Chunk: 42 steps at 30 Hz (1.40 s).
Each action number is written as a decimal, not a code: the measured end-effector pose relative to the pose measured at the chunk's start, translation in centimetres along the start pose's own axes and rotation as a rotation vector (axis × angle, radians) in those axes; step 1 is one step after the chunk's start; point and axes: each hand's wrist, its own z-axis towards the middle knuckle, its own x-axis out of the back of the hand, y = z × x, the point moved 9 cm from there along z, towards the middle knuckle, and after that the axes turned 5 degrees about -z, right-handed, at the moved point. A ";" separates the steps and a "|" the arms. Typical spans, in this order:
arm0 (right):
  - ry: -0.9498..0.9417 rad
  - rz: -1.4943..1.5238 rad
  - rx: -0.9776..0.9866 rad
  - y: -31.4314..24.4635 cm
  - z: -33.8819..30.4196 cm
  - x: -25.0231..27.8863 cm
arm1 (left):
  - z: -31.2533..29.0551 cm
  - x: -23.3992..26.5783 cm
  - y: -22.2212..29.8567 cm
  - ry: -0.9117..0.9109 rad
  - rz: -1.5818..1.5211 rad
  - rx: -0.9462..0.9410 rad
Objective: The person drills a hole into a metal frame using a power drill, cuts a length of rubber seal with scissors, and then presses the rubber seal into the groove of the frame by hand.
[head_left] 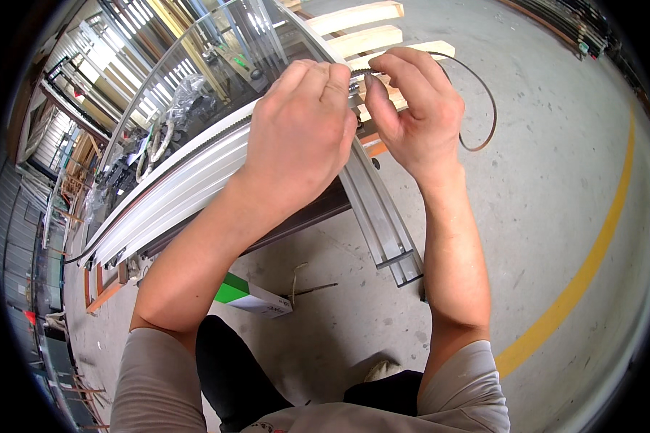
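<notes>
Both hands worked at the upper centre of the frame, over the corner of the aluminium window frame (379,209). The right hand (419,108) pinched the end of the thin dark rubber strip (487,108), its grip closed tight; the strip looped away to the right. The left hand (303,137) sat just beside, fingers curled on the frame's edge; whether it clamped anything couldn't be told.

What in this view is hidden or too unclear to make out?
- Head view: the spot where the dark rubber strip meets the aluminium frame is hidden behind the left hand and right hand.
- The small part pinched between the fingertips is too small to identify.
- The green and white box is partly covered by the left forearm.
</notes>
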 end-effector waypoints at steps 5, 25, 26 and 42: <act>0.002 0.006 0.000 0.1 0.0 -0.1 | 0.0 0.0 0.0 0.001 -0.008 0.002; 0.014 0.038 0.008 0.0 0.1 0.2 | 0.2 0.0 0.2 0.010 0.058 -0.021; 0.015 0.038 0.008 0.0 0.1 0.2 | 0.2 0.0 0.2 0.012 0.041 -0.013; 0.046 0.078 0.019 0.5 -0.2 0.4 | 0.1 -0.1 0.4 0.025 0.081 -0.035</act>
